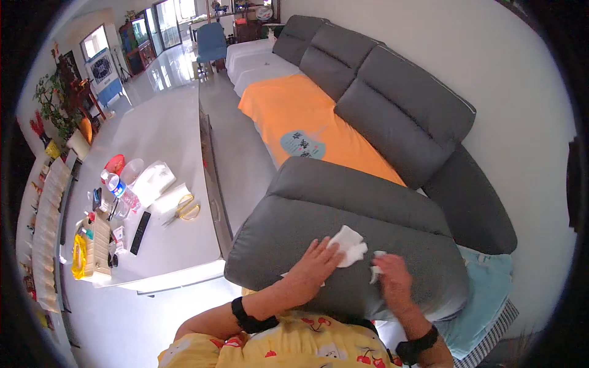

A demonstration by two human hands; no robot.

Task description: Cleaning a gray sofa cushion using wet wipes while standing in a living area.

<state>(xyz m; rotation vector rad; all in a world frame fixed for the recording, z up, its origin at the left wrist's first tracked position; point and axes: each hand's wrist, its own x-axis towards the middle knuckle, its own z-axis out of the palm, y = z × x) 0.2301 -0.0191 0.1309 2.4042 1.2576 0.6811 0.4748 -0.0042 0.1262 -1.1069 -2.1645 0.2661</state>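
A grey sofa back cushion (294,230) lies in front of me. On it is a folded white tissue (350,248). My left hand (317,262) rests flat over the near-left edge of that tissue, fingers extended. A little to the right, my right hand (395,279) is slightly blurred, its fingers closed around a crumpled white tissue piece (376,272) just above the cushion. Another bit of white (285,274) shows partly beneath my left forearm.
At left, a long table (156,119) holds yellow-handled scissors (186,210), a black remote control (140,233), a plastic bottle (120,188), white paper packs (154,181) and a cream tissue box (97,248). Beyond the cushion, an orange cloth (294,106) covers the sofa seat beside grey backrests (405,92).
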